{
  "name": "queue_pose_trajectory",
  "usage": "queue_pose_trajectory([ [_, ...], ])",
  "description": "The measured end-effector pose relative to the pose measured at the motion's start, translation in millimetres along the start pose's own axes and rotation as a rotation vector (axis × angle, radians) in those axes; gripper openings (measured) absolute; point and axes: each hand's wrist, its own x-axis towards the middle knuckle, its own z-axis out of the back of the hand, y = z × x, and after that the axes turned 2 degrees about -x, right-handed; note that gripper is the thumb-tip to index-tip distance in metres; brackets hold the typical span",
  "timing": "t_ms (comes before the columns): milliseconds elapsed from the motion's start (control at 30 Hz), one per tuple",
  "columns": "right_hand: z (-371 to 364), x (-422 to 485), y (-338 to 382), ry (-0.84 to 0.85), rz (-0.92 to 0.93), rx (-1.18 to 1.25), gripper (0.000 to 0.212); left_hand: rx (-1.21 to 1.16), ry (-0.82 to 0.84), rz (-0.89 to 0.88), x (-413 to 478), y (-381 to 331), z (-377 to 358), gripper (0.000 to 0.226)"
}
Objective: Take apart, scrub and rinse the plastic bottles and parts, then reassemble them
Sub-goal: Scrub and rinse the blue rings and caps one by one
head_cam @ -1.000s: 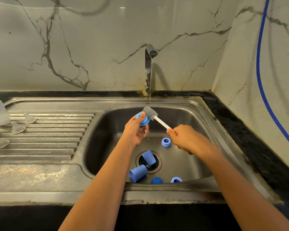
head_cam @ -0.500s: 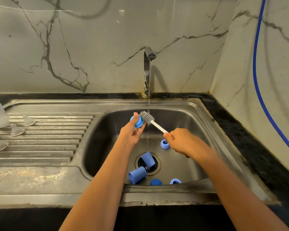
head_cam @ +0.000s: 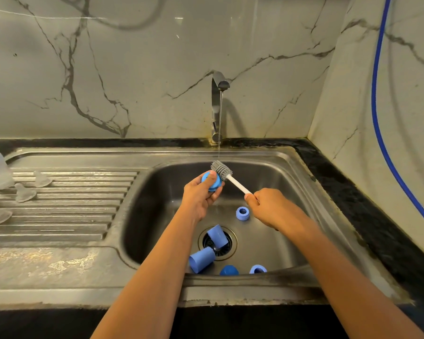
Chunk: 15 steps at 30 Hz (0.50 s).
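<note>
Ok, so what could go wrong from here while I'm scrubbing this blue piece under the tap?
1. The left hand grips the wet blue piece while the brush in the right hand pushes against it; it might slip and drop into the sink.
2. A blue cup lies over the drain with the tap running, so water may drain slowly and pool.

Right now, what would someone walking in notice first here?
Over the sink basin, the left hand holds a round blue part against a grey-bristled brush that the right hand grips by its white handle, under a thin stream from the tap. More blue parts lie around the drain; clear teats sit on the draining board at left.
</note>
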Motion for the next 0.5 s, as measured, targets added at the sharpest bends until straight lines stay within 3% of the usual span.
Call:
queue_pose_trajectory([
  [200, 7.6, -5.7, 1.2, 0.074, 0.009, -0.042, 0.042, -0.044, -0.119, 0.003, 4.5, -2.0, 4.0, 0.028],
  [500, 4.5, 1.3, -3.4, -0.009, 0.01, -0.009, 0.041, 0.2, 0.029, -0.011, 0.6, -4.4, 5.1, 0.025],
])
